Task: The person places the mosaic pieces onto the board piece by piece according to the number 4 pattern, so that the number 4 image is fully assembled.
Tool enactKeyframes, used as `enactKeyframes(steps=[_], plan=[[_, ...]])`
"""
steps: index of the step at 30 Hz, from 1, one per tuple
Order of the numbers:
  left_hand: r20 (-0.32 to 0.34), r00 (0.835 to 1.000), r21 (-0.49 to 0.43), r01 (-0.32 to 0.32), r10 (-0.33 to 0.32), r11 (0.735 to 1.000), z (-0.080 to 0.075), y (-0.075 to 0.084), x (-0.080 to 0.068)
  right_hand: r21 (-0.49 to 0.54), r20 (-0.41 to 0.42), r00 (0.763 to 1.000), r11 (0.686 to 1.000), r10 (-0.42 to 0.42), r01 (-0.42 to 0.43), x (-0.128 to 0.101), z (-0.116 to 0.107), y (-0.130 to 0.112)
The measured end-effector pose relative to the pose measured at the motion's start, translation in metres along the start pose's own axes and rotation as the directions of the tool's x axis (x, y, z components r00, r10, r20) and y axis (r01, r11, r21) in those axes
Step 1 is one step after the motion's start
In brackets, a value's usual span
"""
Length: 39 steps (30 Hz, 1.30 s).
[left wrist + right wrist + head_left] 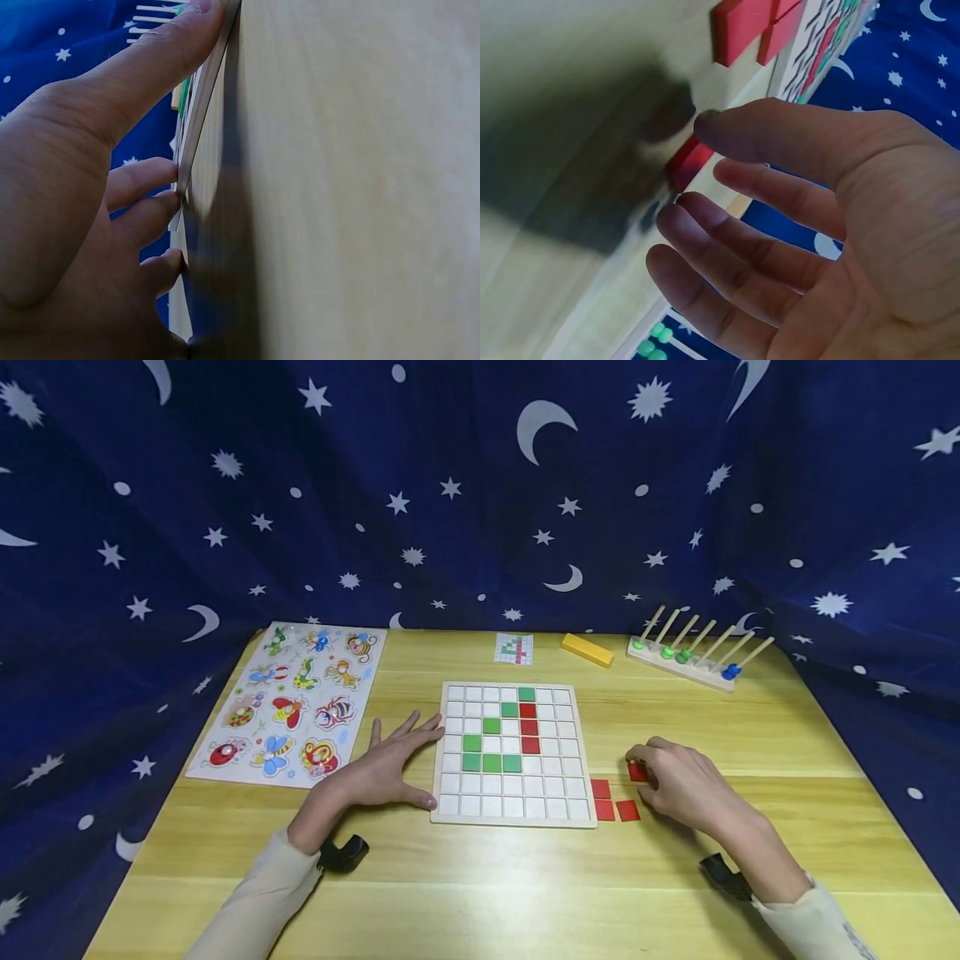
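A white grid board (512, 807) with a pale wooden frame lies on the table, holding several green tiles (491, 763) and a column of red tiles (528, 727). Spread fingers of my left hand (382, 770) touch the board's left edge, thumb near its lower corner; the left wrist view shows thumb and fingertips along that edge. To the right of the board, my right hand (686, 781) hovers around a loose red tile (637, 772). In the right wrist view this red tile (688, 163) lies on the table beyond the thumb, with the fingers bent loosely and apart.
Three more red tiles (627, 811) lie beside the board's right edge. Behind it are a small pattern card (513, 649) and a yellow block (587, 650). A pegged bead stand (681, 667) stands at back right; an insect puzzle board (292, 706) lies left.
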<state>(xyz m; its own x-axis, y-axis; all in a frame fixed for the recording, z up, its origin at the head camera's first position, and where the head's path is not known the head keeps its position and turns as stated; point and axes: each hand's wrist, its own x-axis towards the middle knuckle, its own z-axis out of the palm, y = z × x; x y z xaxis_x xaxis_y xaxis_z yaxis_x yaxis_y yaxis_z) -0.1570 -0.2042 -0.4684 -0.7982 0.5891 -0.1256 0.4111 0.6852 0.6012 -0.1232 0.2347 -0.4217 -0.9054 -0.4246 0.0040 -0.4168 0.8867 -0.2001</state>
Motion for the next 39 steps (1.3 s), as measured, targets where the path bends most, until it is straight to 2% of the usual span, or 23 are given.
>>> enactKeyframes(steps=[16, 20, 32, 39], plan=[[-0.003, 1.000, 0.004, -0.006, 0.006, 1.000, 0.000, 0.002, 0.001, 0.008, -0.025, 1.000, 1.000, 0.017, -0.017, 0.005, 0.006, 0.003], [-0.002, 1.000, 0.002, -0.003, 0.003, 1.000, 0.000, 0.002, 0.001, 0.011, -0.038, 0.999, 1.000, 0.000, 0.000, 0.008, 0.006, 0.000], [0.003, 1.000, 0.010, 0.008, -0.008, 1.000, 0.001, 0.001, 0.000, 0.039, -0.075, 0.996, 0.998, -0.053, 0.056, 0.025, 0.009, -0.024], [0.003, 1.000, 0.005, 0.011, -0.011, 1.000, 0.001, 0.000, 0.000, 0.061, -0.046, 0.996, 0.994, -0.082, 0.085, 0.037, 0.014, -0.044]])
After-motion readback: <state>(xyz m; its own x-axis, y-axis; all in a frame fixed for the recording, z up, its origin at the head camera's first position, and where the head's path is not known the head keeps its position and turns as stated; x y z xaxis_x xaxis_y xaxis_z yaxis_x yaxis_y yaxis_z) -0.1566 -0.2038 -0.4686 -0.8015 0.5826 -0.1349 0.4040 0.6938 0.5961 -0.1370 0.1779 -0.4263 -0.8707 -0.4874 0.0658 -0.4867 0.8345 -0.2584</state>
